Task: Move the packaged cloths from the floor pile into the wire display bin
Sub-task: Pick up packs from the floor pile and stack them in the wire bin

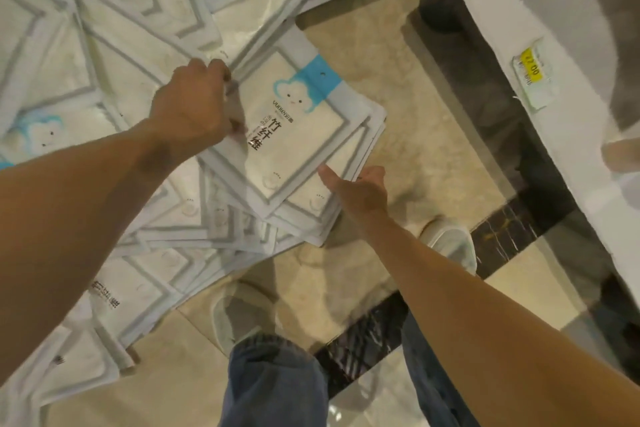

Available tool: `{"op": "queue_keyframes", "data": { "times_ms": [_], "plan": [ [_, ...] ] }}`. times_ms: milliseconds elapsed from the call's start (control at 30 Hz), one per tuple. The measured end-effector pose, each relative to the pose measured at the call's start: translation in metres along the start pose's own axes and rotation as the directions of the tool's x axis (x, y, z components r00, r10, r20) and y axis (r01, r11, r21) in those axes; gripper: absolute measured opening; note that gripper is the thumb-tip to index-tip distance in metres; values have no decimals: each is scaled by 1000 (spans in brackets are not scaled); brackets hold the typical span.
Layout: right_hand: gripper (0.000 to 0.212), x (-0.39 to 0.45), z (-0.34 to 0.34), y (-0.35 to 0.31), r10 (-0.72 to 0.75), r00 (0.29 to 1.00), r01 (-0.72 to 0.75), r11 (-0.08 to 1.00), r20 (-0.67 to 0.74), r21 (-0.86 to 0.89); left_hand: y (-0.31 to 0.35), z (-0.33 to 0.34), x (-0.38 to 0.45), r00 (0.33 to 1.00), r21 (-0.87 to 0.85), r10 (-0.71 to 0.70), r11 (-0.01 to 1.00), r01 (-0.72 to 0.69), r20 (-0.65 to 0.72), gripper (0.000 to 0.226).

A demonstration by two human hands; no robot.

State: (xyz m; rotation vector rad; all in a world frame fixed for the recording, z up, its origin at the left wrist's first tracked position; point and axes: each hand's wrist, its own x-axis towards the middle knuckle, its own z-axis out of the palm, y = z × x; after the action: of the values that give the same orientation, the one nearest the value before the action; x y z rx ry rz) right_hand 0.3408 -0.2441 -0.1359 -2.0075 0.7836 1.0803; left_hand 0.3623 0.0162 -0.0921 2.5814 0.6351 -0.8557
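Here, top packet: a flat packaged cloth (294, 125) is seen lying uppermost on a small stack at the edge of the floor pile (104, 62), between the two hands.
Long axis: it is set on a diagonal, the blue header band and cloud face pointing up and to the right, away from the person, the plain lower end pointing down and left.
Left hand: the left hand (194, 104) is curled over the packet's left edge, fingers bent down onto the stack; a grip on that edge is suggested, though the fingertips are hidden under the knuckles.
Right hand: the right hand (360, 187) is held flat with fingers straight, thumb laid toward the packet's lower right edge; the fingers appear slipped beneath the stack's corner, and whether they touch it cannot be told.
Pile: packets are spread to the left of and beyond the left hand, overlapping at many angles, blurred.
Floor: beige tile (408, 107) with a dark marble strip is seen to the right of the right hand.
Shelf edge: a white edge with a yellow price tag (531, 69) is cut off at the right; its figures are not clearly legible.
Bin: not made out.
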Motion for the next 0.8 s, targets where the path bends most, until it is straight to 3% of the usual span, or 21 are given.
{"op": "queue_keyframes", "data": {
  "times_ms": [100,167,333,433,533,633,800],
  "plan": [
    [91,1,14,-9,46,997,-46,999,-59,2,-12,-9,6,1000,187,15,982,-19,22,102],
    [97,3,18,-12,36,988,-47,996,-149,-69,-8,-9,10,998,161,-16,987,5,64,104],
    [66,13,8,-11,117,991,-116,993,-71,16,8,6,9,991,163,-52,986,31,123,97],
    [41,15,-1,-7,87,995,-81,989,-39,123,-1,8,9,986,-176,-40,982,69,164,70],
    [25,9,-13,3,52,998,-63,912,40,406,-9,-2,-6,972,-498,17,860,106,236,41],
    [38,-5,-34,8,-32,995,-23,839,91,543,-22,-15,-27,974,-601,51,793,96,223,29],
    [46,-36,-76,-13,-159,980,82,872,120,483,-44,-51,-68,978,-758,-117,619,207,171,31]
  ]
}}
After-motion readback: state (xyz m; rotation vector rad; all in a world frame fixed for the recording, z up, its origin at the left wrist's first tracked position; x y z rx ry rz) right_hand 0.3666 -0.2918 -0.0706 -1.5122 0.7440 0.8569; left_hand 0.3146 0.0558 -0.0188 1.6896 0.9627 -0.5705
